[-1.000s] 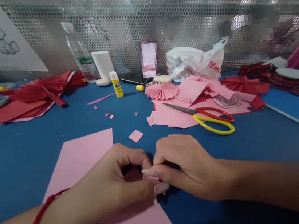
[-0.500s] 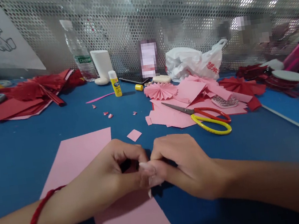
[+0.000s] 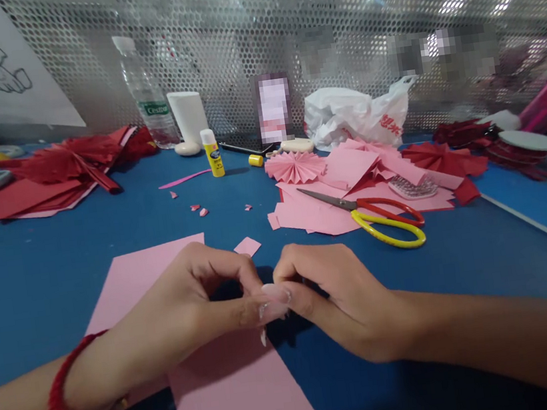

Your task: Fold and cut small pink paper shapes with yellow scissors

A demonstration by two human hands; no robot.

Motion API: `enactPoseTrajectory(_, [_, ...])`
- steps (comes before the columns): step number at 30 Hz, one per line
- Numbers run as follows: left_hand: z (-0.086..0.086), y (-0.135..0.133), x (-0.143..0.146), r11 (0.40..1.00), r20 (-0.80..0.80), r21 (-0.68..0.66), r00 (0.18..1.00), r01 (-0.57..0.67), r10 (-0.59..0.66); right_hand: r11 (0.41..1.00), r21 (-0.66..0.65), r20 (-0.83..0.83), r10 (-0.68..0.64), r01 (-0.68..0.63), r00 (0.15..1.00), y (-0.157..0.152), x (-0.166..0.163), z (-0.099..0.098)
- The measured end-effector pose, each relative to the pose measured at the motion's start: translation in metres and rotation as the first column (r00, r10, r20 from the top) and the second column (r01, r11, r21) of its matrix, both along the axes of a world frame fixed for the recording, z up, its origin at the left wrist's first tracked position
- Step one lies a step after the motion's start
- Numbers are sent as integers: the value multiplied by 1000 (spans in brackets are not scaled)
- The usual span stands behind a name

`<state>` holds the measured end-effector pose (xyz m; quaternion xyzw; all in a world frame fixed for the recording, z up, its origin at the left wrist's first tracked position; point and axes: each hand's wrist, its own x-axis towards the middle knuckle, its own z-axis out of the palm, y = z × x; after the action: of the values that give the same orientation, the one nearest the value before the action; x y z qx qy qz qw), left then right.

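Observation:
My left hand [image 3: 192,313] and my right hand [image 3: 336,297] meet fingertip to fingertip low in the middle of the view, just above a large pink paper sheet [image 3: 227,386] that lies on the blue table [image 3: 36,276]. Both hands are closed in a pinch on something small between them; what it is stays hidden behind the fingers. A red cord bracelet [image 3: 60,401] circles my left wrist. A small pink paper square [image 3: 247,246] lies just beyond the fingers.
Red-and-yellow scissors [image 3: 381,218] rest on a pile of pink paper and folded fans [image 3: 331,184] to the right. A glue stick [image 3: 211,152], water bottle [image 3: 145,94], white cup [image 3: 189,118] and plastic bag [image 3: 353,117] stand at the back. Red paper [image 3: 48,174] lies far left.
Both hands have shifted slightly up and away from me over the pink sheet, still pinched together. Nothing else has moved.

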<state>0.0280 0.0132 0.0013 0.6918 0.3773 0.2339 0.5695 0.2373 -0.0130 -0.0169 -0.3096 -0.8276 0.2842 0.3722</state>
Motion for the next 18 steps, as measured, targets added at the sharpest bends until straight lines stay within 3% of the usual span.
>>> enactPoseTrajectory(5, [0,0,1,1000,35,-9,999,26,-26,998,52,36,22,-23,999,1,1,-2])
enactPoseTrajectory(12, [-3,1,-3,968,49,250,999,-28,16,995,-72,-57,-79,75,995,-1,-1,-3])
enactPoseTrajectory(18, [-1,5,-5,980,136,199,990,5,-32,986,-161,-263,-8,-35,965,0,0,-4])
